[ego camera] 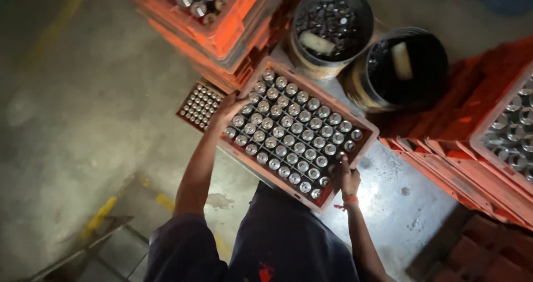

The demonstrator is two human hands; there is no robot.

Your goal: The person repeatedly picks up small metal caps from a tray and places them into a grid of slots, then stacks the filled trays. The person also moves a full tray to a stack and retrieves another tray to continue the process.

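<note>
You hold the crate (363, 131) between both hands, straight ahead of your body at twelve o'clock. Its long axis runs from ten o'clock down to four o'clock, so it sits skewed across you and not square. Your left hand (226, 112) grips the far-left rim at about ten o'clock, fingers curled over the edge onto the outer row of metal cans (294, 129). Your right hand (348, 179) clasps the near-right corner at about four o'clock, thumb up on the rim. The right hand is nearer to you; the left arm reaches further out. Two buckets (408, 65) stand just beyond the crate at one o'clock, and stacked crates (488, 143) flank it at three o'clock.
</note>
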